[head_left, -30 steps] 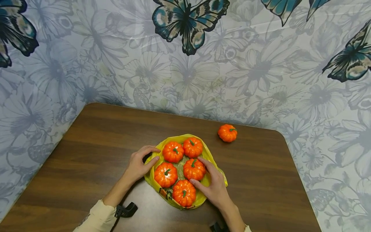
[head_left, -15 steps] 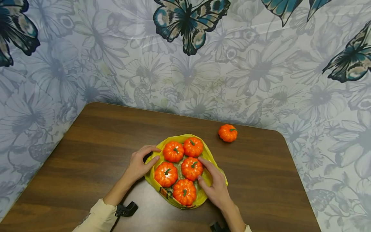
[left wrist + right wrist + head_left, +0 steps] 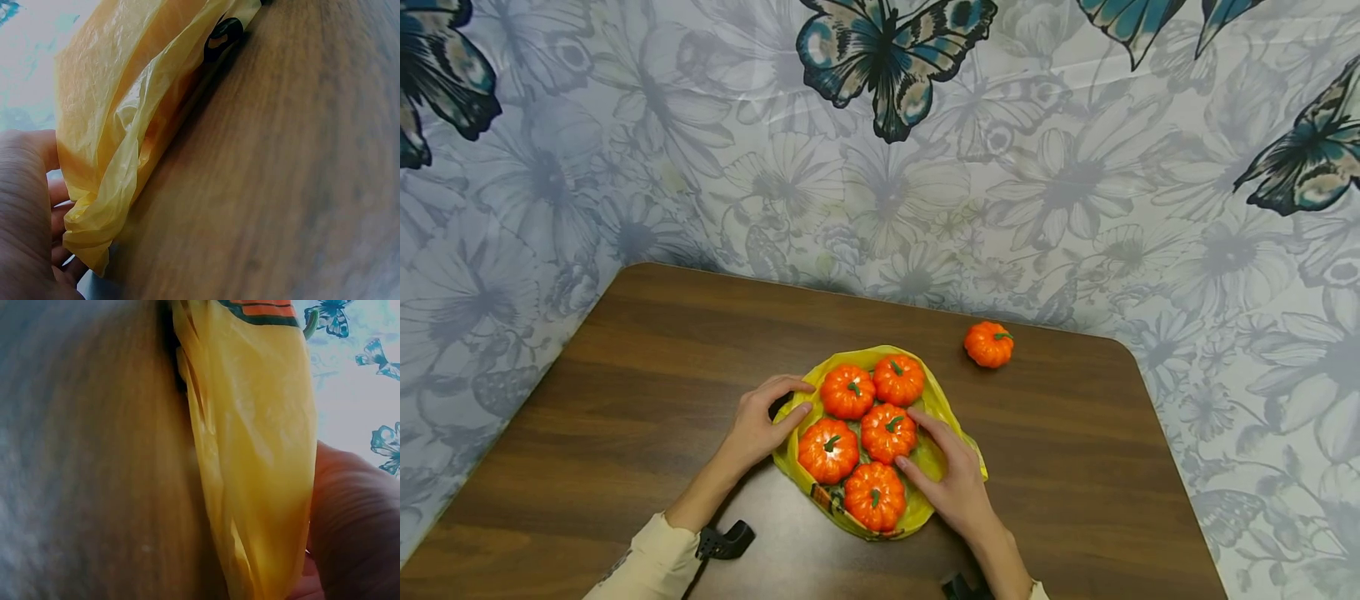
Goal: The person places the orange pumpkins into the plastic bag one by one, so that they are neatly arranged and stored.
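Note:
A yellow plastic bag (image 3: 928, 500), spread like a shallow bowl, holds several small orange toy pumpkins with green stems. At its left rim my left hand (image 3: 762, 421) grips the plastic, thumb over the edge; in the left wrist view its fingers (image 3: 59, 219) curl behind the yellow wall. My right hand (image 3: 958, 483) reaches over the right rim. Its thumb and index finger touch the right side of the middle pumpkin (image 3: 883, 437), spread apart and fairly straight. The bag's outer wall (image 3: 262, 462) hides most of that hand in the right wrist view.
One more toy pumpkin (image 3: 988, 345) lies outside the bag near the far edge of the brown wooden table (image 3: 1075, 433). Behind the table hangs a pale flowered cloth (image 3: 917, 200) with butterflies. Black wrist straps (image 3: 727, 542) sit on both wrists.
My right fingers have pushed the middle pumpkin leftward inside the bag, toward the other pumpkins. The left hand, the bag and the pumpkin outside stay in place.

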Demonstrator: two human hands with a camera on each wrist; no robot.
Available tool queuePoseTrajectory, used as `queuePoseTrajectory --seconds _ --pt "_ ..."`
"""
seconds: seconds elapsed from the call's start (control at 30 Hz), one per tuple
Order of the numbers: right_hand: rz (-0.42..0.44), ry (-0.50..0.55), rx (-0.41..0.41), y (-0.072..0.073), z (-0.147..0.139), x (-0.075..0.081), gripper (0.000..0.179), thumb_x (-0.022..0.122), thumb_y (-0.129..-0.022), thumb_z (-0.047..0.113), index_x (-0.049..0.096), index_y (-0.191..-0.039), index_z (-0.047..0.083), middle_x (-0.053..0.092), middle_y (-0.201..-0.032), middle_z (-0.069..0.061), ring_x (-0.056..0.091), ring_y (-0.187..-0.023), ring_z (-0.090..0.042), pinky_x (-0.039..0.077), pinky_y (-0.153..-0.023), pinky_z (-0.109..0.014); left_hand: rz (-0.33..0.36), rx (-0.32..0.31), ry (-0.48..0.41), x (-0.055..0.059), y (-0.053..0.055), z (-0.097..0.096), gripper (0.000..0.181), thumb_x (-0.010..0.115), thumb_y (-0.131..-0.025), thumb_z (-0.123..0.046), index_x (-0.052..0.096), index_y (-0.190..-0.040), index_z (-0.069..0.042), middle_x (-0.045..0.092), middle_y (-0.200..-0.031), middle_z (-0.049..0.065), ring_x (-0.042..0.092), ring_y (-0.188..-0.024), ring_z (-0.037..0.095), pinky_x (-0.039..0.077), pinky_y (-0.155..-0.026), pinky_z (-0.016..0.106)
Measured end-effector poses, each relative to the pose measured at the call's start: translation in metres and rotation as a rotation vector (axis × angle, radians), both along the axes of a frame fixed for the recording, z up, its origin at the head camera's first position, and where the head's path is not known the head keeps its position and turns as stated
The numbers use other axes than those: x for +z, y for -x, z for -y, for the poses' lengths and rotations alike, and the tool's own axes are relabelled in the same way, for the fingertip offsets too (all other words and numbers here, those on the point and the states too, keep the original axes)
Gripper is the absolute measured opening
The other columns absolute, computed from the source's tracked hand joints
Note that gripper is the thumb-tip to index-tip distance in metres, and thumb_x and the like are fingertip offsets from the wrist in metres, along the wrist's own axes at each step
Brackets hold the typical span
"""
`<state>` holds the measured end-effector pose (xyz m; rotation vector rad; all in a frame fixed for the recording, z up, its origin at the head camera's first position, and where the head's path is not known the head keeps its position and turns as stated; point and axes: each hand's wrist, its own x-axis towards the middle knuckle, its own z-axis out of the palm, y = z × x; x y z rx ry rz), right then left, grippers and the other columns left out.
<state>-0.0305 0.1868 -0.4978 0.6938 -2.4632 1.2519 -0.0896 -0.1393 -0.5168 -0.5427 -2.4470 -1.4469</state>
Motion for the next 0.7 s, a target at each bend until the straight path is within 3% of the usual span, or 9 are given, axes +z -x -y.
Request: queuePoseTrajectory --seconds 0.17,0.4,0.7 --pt "-0.016 -0.022 0.015 0.0029 0.0013 0.0002 0.065 0.087 -0.087 0.014 0.06 -0.147 0.011 0.066 -0.143 -0.004 0.064 -0.131 -0.022 0.042 -0.114 -0.018 -0.009 0.003 -0.007 0.0004 0.0005 0.0023 0.023 0.083 -0.089 -0.013 0.078 -0.112 -0.012 0.076 -0.122 0.005 0.069 -0.121 0.028 0.042 -0.109 0.015" --pt "0.022 -0.025 0.022 0.0025 -0.0007 -0.0004 0.063 0.076 -0.089 0.001 0.057 -0.148 0.01 0.065 -0.143 -0.006 0.066 -0.127 -0.024 0.047 -0.111 -0.021 -0.015 0.005 0.004 -0.0006 0.0011 0.0018 0.023 0.083 -0.089 -0.013 0.078 -0.112 -0.012 0.076 -0.122 0.004 0.069 -0.12 0.027 0.041 -0.11 0.014" --pt "0.063 -0.017 -0.006 0.001 0.0001 -0.0018 0.056 0.08 -0.093 0.008 0.06 -0.145 0.011 0.067 -0.141 -0.004 0.067 -0.127 -0.024 0.044 -0.111 -0.016 -0.002 0.01 0.014 -0.0011 0.0019 0.0009 0.023 0.083 -0.089 -0.015 0.078 -0.112 -0.014 0.076 -0.122 0.003 0.069 -0.121 0.026 0.042 -0.11 0.016"
